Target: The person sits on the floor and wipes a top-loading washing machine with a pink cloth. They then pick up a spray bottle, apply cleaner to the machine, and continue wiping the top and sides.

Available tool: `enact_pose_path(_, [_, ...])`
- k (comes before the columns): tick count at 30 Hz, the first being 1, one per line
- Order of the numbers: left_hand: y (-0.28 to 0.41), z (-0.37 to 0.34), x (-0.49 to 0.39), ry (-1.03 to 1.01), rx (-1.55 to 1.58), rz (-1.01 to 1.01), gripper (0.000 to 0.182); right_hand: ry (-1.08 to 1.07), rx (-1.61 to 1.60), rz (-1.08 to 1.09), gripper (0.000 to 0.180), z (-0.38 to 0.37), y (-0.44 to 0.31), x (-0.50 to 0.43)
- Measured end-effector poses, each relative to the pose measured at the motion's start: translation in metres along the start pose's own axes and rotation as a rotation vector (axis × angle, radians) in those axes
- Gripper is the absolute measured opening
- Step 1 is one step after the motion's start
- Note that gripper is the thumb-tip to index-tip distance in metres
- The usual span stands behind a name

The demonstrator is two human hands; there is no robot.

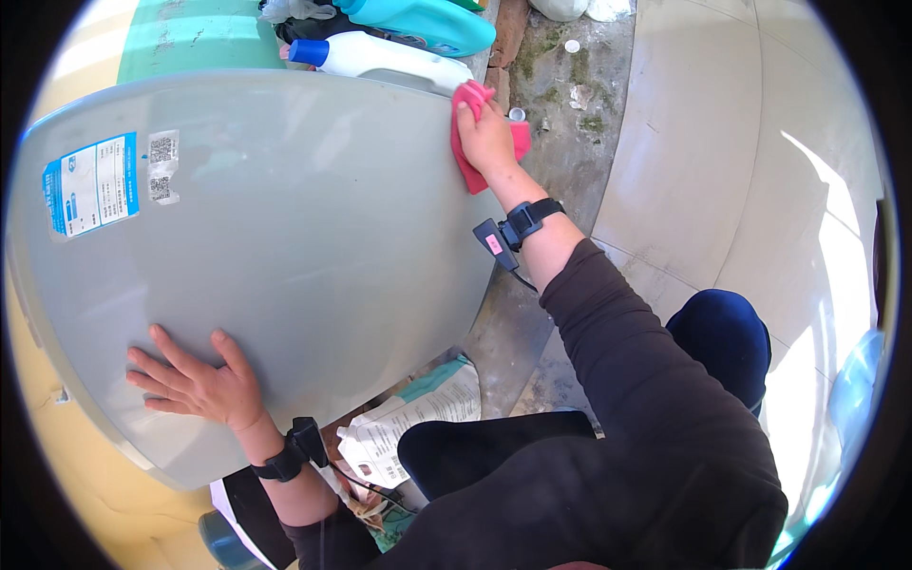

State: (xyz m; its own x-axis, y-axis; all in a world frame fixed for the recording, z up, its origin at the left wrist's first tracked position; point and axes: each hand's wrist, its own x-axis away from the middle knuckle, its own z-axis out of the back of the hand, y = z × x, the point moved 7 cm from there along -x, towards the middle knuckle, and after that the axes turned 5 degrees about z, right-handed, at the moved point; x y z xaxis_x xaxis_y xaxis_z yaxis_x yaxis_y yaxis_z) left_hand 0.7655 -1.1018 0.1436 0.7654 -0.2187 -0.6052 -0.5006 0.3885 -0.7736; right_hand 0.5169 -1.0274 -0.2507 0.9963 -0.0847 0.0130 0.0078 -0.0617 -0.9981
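Note:
A large pale grey appliance casing [313, 235] fills the left half of the head view. My right hand [487, 139] grips a pink cloth [467, 162] and presses it against the casing's right edge, near the far corner. Flat on the near left part of the same surface lies my left hand [203, 388], its fingers spread and nothing in them. A blue-and-white energy label [96, 184] and a worn sticker with printed codes [163, 167] are stuck on the casing's far left area. Dark bands with small devices are strapped to both wrists.
Beyond the casing lie a white bottle with a blue cap [385, 57] and a teal bottle [434, 28]. A printed white pouch [413, 420] lies by my knee. Small caps rest on the stained concrete ledge [556, 164]; tiled floor [677, 142] spreads to the right.

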Motion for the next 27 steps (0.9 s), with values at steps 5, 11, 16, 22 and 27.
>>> enact_pose_path(5, [0.001,0.002,0.000,-0.007,-0.018,-0.009,0.067,-0.118,0.013,-0.036,0.045,-0.007,-0.010,-0.004])
enact_pose_path(11, [0.001,0.001,0.000,-0.006,-0.022,-0.007,0.067,0.142,-0.122,0.690,0.051,-0.019,-0.247,0.039])
enact_pose_path(16, [0.001,0.001,0.000,-0.025,0.001,0.001,0.066,0.114,-0.131,0.710,0.046,-0.020,-0.220,0.019])
enact_pose_path(22, [0.004,0.005,-0.001,-0.017,0.049,0.031,0.065,-0.103,-0.065,-0.215,0.051,-0.004,0.015,-0.003])
enact_pose_path(27, [0.003,0.005,0.001,0.017,0.070,0.023,0.065,-0.039,0.000,-0.075,0.059,-0.016,-0.030,0.091])
